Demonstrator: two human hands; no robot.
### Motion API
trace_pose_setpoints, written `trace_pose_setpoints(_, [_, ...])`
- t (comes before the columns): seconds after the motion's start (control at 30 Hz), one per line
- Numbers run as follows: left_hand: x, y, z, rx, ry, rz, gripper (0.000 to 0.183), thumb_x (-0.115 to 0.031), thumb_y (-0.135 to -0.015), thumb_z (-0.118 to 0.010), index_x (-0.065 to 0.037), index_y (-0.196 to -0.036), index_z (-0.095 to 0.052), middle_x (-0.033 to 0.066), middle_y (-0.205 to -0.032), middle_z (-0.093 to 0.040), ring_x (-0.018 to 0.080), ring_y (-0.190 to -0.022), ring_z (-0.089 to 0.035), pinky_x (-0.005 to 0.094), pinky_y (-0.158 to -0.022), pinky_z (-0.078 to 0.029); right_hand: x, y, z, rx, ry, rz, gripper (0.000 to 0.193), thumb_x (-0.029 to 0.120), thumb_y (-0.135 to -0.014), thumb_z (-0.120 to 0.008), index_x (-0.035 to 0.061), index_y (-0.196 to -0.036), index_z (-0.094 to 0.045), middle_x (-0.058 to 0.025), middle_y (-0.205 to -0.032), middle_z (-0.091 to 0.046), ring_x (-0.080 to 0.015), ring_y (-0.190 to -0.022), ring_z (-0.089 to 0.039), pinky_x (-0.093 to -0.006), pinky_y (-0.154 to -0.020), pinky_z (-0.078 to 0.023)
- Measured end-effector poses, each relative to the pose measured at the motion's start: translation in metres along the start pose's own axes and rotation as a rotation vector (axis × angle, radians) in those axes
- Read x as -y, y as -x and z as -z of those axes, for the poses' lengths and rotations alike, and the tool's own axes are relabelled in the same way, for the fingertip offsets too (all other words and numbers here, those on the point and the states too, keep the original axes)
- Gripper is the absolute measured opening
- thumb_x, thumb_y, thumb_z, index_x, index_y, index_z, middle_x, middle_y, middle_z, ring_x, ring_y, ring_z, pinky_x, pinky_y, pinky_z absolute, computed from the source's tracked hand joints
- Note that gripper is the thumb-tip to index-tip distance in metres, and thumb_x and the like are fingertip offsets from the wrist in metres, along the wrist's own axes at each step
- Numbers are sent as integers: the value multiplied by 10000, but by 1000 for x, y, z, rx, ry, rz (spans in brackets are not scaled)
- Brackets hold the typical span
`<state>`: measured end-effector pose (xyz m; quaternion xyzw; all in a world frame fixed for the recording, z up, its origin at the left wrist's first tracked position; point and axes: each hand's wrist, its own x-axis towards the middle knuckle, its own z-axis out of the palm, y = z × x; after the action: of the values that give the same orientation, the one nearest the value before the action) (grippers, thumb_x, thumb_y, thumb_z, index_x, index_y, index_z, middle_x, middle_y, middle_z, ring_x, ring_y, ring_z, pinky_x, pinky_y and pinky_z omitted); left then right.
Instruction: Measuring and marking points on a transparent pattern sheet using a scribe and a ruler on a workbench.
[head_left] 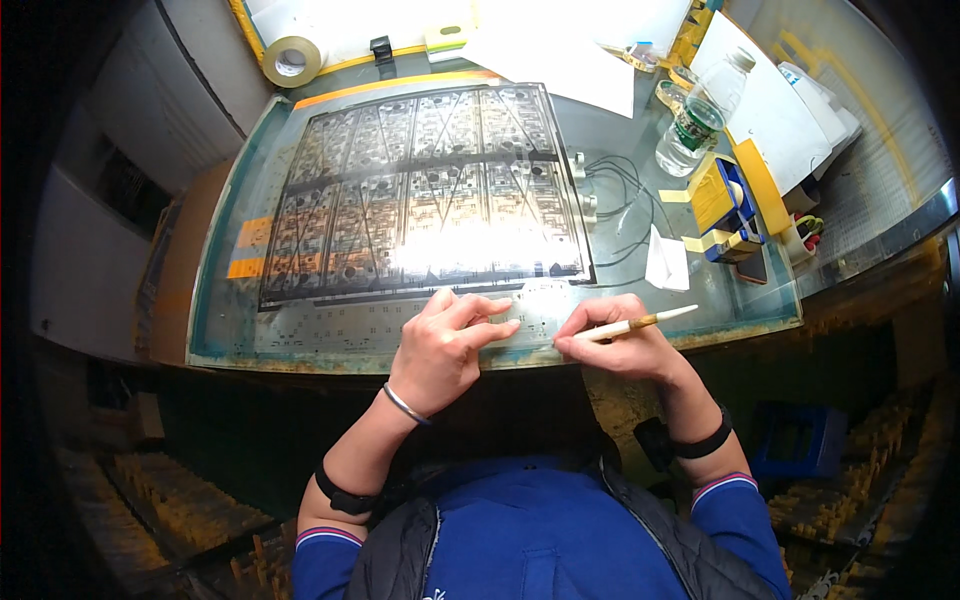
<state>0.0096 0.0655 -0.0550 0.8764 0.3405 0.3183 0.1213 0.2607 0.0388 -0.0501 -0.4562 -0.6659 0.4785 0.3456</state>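
Film sheet [425, 190], large, dark and see-through, printed with rows of circuit patterns, lies flat on a lit glass table [300, 345]. A bright glare washes out the patterns near the sheet's lower edge, so they cannot be read there.

Just below the sheet's lower edge, a person's two hands rest on a pale strip of film [380, 320] dotted with tiny marks too small to make out. The left hand [445, 345] lies palm down, fingers spread and pressing flat on the strip, gripping nothing. The right hand [620, 345], just right of it, pinches a thin pale brush [640, 323] like a pen; the handle points right, and the tip is hidden behind the fingers, so whether it touches the strip cannot be told.

Right of the sheet, thin black wires [620, 195] loop over the glass, with a small folded white paper [667, 262] below them. Further right stand a clear plastic bottle [700, 115] and a blue box with yellow tape [730, 210]. Above the sheet's upper left corner sits a roll of tape [291, 60], and white papers [560, 45] lie above its upper right, overexposed.

Below the sheet, the person's blue sleeves and dark vest are cut off by the picture's edge, and the surroundings there are dark and unclear
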Motion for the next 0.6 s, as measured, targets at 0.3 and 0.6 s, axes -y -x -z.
trace_pose_setpoints(0.3, [0,1,2,17,36,18,440,109,-679,-581,-159,-973,-770,17,-1047,-708,234,-806,-577,324,-731,-514,-3,3,4,21,38,32,121,135,-812,-741,19,-807,-706,-21,-712,-668,-69,-662,-611,-245,-579,-468])
trace_pose_setpoints(0.6, [8,4,-2,-110,170,2,334,106,-758,-614,-92,-985,-757,72,-961,-719,252,-825,-639,327,-748,-526,3,8,-4,-184,-302,-39,109,90,-902,-691,-5,-908,-640,-68,-736,-669,-101,-612,-615,-240,-549,-502])
